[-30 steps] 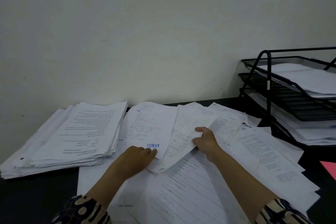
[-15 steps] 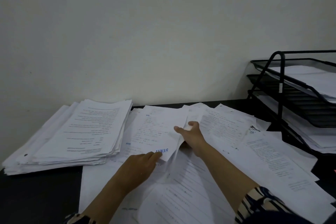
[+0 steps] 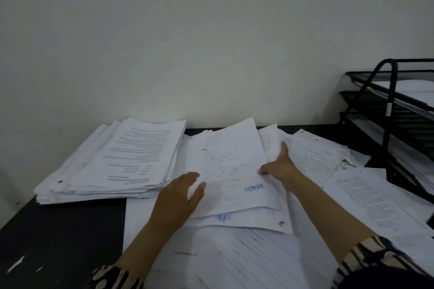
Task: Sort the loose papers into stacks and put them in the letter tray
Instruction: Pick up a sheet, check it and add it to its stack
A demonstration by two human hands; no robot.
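your right hand (image 3: 280,166) has swung the stamped sheet (image 3: 232,166) up to centre frame, pinching its right edge, while your left hand (image 3: 180,197) rests loosely open on its lower left corner. it looks bound for the stack (image 3: 122,159) at left; the letter tray (image 3: 389,110) waits at right.
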